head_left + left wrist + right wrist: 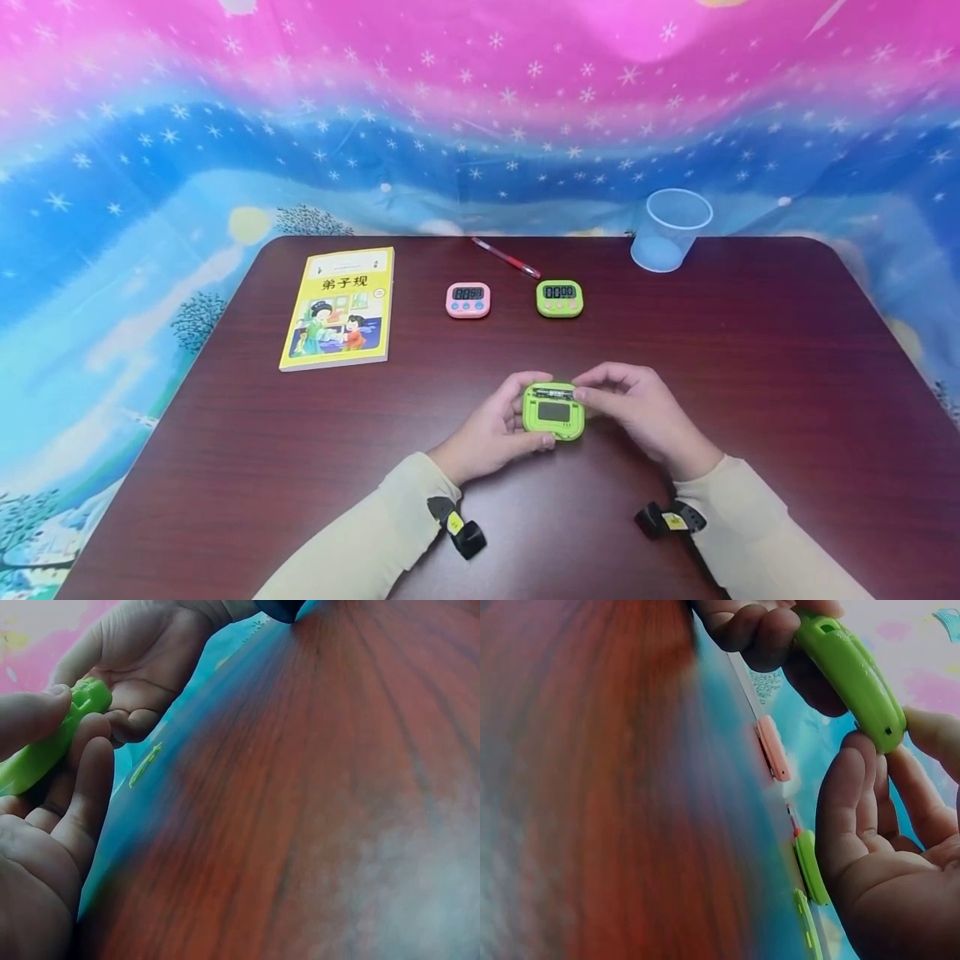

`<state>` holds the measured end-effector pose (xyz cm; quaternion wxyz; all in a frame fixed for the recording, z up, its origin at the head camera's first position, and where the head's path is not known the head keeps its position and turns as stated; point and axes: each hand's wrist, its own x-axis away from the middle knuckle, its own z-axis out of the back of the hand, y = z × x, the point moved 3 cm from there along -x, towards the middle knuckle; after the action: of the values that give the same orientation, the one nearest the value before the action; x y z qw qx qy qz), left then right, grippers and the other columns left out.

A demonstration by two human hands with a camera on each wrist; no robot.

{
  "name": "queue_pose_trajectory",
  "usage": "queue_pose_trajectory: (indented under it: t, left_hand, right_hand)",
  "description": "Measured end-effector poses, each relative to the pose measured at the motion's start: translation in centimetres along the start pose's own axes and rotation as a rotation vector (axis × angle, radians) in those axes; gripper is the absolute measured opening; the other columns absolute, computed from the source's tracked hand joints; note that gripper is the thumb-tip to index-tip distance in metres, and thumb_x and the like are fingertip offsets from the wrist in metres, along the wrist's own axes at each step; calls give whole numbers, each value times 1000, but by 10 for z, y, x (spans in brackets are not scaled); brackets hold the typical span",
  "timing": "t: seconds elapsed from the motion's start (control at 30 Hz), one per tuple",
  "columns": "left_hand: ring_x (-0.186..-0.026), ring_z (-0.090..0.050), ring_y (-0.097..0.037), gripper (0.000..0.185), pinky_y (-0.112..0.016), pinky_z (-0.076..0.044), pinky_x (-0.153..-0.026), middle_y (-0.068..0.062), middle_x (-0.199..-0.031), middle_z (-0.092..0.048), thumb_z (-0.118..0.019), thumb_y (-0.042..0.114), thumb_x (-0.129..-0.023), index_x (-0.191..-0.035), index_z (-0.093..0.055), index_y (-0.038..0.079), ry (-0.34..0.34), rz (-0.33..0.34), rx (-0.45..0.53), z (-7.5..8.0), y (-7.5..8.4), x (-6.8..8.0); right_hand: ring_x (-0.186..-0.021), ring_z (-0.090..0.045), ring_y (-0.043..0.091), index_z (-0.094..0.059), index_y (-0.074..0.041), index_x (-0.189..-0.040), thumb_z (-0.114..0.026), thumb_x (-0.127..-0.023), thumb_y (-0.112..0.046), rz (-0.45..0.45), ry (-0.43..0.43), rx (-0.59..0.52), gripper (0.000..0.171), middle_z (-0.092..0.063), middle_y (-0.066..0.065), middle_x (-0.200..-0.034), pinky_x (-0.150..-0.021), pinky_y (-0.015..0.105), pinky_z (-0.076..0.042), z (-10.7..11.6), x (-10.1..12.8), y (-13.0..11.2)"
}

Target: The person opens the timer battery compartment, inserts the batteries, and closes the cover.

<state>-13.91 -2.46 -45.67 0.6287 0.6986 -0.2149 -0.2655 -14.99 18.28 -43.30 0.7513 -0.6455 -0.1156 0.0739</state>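
Between my two hands, just above the near part of the table (750,350), sits the green timer (553,411) — back side up. My left hand (491,433) curls around its left edge, my right hand (637,408) pinches its right edge — both gripping.

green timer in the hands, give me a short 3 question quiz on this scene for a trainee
1. True or false: both hands hold the green timer above the table.
2. Multiple choice: which thing lies nearest the clear cup? A) the yellow book B) the second green timer C) the pink timer
3. Fill in: the red pen lies behind and between the pink timer and the ____.

Key:
1. True: the left hand grips its left side, the right hand pinches its top right edge.
2. B
3. second green timer
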Motion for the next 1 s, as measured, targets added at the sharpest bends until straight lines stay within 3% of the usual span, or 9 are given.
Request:
queue_pose_trajectory:
  t: [0.27, 0.57, 1.0]
  left_hand:
    - [-105, -69, -17, 70, -34, -57, -92, -24, -126, -64, -71, -8, -88, -146, -33, 4, -7, -14, -39, -1, 0, 0]
    - [-111, -67, -23, 67, -33, -56, -95, -25, -130, -61, -69, -9, -89, -145, -33, 1, 0, -26, -33, -3, 0, -1]
    - [-105, -68, -16, 69, -33, -57, -92, -29, -130, -60, -70, -10, -87, -145, -34, 4, 7, -19, -18, -3, 3, -1]
  right_hand:
    - [-68, -60, 15, -69, 7, -102, -73, -88, -4, 13, 44, 78, 19, -70, 8, -83, -60, 27, -53, -5, 1, -4]
    - [-78, -67, 14, -71, -7, -100, -71, -90, -10, 54, 94, 347, 11, -72, 5, -91, -68, 24, -54, -6, 5, -14]
    - [-83, -68, 21, -71, -6, -110, -73, -93, -18, 0, 14, 245, 21, -73, 8, -99, -72, 31, -57, 0, 9, -15]
